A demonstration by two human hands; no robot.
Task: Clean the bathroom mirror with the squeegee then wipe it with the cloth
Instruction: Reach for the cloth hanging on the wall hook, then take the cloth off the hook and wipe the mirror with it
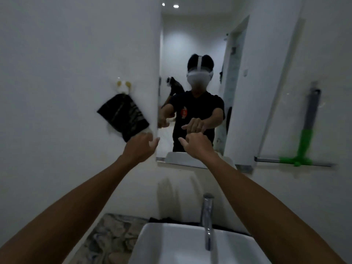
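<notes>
My left hand grips the dark cloth hanging left of the mirror; my right hand, loosely curled, holds nothing. The squeegee hangs right, untouched. Judged: squeegee should come first.

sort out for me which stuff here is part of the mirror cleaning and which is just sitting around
Part of the job:
- mirror
- squeegee, green and grey, on the wall right of the mirror
- black cloth, hanging on the wall left of the mirror, by the left hand

Just there:
- sink
- tap
- marbled counter
- small plush hook above the cloth
</notes>
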